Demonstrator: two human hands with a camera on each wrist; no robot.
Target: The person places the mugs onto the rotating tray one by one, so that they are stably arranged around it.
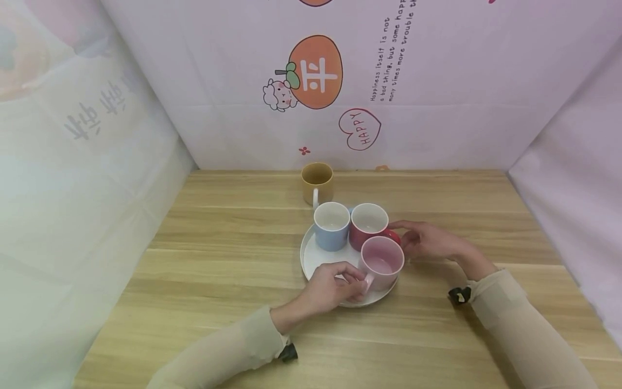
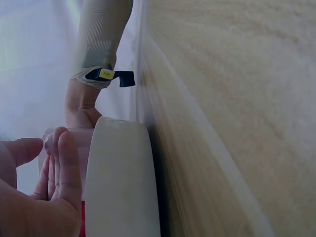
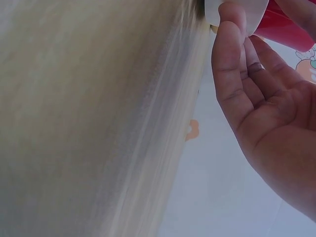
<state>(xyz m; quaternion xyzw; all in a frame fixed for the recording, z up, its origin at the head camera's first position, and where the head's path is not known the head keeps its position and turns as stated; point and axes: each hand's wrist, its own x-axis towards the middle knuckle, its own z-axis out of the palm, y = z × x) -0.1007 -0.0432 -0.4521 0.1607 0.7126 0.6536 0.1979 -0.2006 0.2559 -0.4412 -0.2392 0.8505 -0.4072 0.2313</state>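
On a round white tray [image 1: 318, 265] stand a light blue mug [image 1: 331, 237], a red mug [image 1: 360, 237] and a pink mug [image 1: 384, 278]. My left hand [image 1: 335, 286] pinches the pink mug's handle, which points toward me and left. From the right, my right hand [image 1: 427, 241] is at the red mug's handle, index finger stretched behind it and the other fingers bent. In the right wrist view, the right fingers [image 3: 229, 69] reach the tray's white edge, beside the red mug [image 3: 284, 27]. The left wrist view shows the tray's side [image 2: 121, 182] next to the left hand [image 2: 47, 192].
A tan mug [image 1: 311, 192] with a white handle stands behind the tray, close to the blue mug. The wooden table [image 1: 233, 243] meets a printed white cloth backdrop [image 1: 233, 129] at the back, with more white cloth at both sides.
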